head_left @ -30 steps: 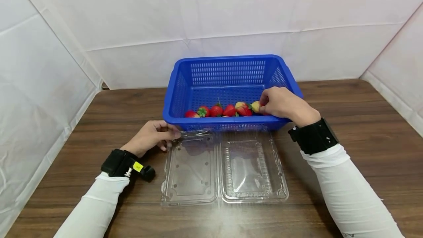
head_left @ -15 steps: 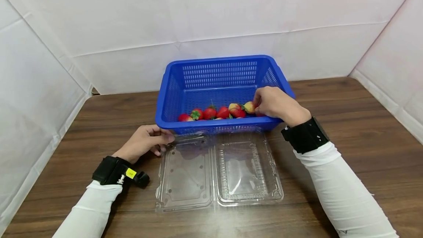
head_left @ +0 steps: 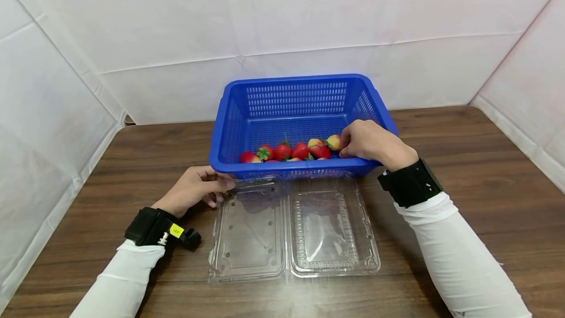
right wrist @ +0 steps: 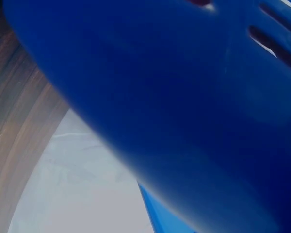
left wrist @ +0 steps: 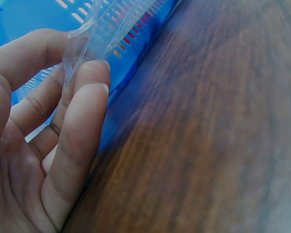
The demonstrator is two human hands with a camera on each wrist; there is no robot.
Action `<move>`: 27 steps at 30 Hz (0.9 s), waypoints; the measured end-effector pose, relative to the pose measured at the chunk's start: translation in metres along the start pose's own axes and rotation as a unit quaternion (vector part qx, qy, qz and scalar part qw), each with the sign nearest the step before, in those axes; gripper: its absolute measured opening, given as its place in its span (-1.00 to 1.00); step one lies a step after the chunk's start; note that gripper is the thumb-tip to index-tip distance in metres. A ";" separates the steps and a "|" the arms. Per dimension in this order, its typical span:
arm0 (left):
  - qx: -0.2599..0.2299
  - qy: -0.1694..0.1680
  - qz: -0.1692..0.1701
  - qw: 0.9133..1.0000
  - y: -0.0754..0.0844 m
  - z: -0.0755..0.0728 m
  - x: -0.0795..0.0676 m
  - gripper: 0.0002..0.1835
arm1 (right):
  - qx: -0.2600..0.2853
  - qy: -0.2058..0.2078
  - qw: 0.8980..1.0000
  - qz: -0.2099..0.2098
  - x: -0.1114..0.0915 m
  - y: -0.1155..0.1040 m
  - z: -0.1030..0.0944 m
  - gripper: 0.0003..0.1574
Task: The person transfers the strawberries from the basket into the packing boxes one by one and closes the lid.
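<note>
My left hand (head_left: 194, 188) pinches the upper left corner of a clear plastic clamshell box (head_left: 251, 232), which lies opened out flat on the table. In the left wrist view, thumb and fingers hold the thin edge of that clear plastic (left wrist: 80, 53). My right hand (head_left: 371, 142) reaches over the near rim of a blue basket (head_left: 300, 167), fingers curled down at the right end of a row of strawberries (head_left: 282, 151). A pale, part-ripe strawberry (head_left: 334, 142) sits against its fingertips. What lies under that hand is hidden. The right wrist view shows mostly the basket's blue wall (right wrist: 150, 97).
The basket stands behind the clamshell on a brown wooden table (head_left: 176, 288), its near wall close to the box's back edge. White cloth walls (head_left: 309, 9) close in the back and sides. Several strawberries lie along the basket's near side.
The head view has shifted slightly. My right hand stays at the strawberries; the red one seen beneath it is now covered. The left hand keeps its hold on the clamshell corner.
</note>
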State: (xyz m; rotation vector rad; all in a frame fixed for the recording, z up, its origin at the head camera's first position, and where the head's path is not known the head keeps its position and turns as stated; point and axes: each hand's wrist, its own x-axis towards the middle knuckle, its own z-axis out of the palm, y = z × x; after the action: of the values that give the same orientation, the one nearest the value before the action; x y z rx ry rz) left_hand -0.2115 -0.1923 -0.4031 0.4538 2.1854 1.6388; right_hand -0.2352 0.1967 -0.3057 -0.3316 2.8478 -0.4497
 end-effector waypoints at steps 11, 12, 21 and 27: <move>-0.004 0.003 -0.005 1.000 0.002 -0.002 0.004 -0.68 | -0.012 -0.018 1.000 -0.018 0.001 0.000 -0.001 -0.66; -0.006 0.002 -0.005 1.000 0.002 -0.002 0.005 -0.68 | -0.012 -0.019 1.000 -0.017 0.001 0.001 -0.001 -0.65; -0.011 0.006 -0.003 1.000 0.003 -0.001 0.007 -0.69 | -0.011 -0.027 0.999 -0.026 0.000 0.001 -0.004 -0.76; -0.014 0.007 -0.005 1.000 0.002 -0.002 0.004 -0.69 | -0.025 -0.039 0.998 -0.037 0.002 -0.002 -0.003 -0.82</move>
State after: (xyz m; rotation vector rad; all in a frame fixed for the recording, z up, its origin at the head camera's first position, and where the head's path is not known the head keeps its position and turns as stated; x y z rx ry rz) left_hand -0.2163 -0.1913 -0.4008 0.4234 2.1688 1.6693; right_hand -0.2372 0.1957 -0.3027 -0.4556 2.7827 -0.3710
